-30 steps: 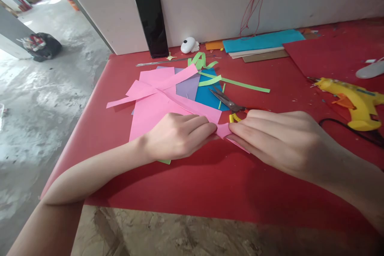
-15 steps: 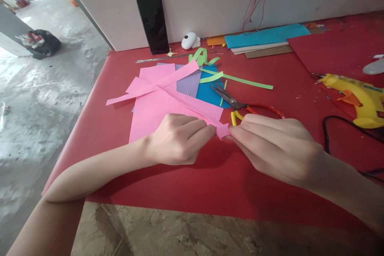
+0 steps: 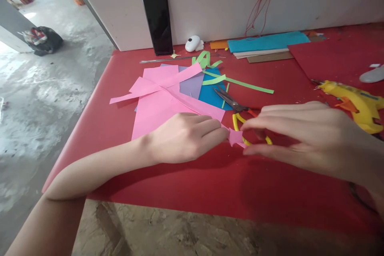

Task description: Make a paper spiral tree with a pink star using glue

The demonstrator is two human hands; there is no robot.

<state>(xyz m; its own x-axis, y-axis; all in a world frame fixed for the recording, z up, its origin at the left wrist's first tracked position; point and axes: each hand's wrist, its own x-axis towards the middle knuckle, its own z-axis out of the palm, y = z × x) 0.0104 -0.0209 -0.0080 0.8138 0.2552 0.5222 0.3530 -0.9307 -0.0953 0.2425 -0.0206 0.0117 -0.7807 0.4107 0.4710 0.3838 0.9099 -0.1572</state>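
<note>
A small pink folded paper piece (image 3: 235,137), roughly star-shaped, is pinched at its left side by my left hand (image 3: 192,136). Just right of it is my right hand (image 3: 300,138), thumb and forefinger spread apart with no hold on the piece. Behind my hands lie pink paper sheets and strips (image 3: 156,102), with a purple sheet (image 3: 192,84) and a blue sheet (image 3: 210,95) partly under them. Scissors (image 3: 232,101) with red handles rest beyond the fingers, partly covered by my right hand. Yellow handles (image 3: 237,122) of another tool show behind the pink piece.
Green paper strips (image 3: 249,85) lie behind the scissors. A yellow glue gun (image 3: 354,102) is at the right. A dark phone (image 3: 157,22) leans on the wall beside a small white object (image 3: 193,43). Blue strips (image 3: 267,42) lie along the back of the red table (image 3: 180,184).
My right hand has let go of the pink piece and opened, moving slightly right. My left hand still pinches it and has shifted right. The view has moved a little.
</note>
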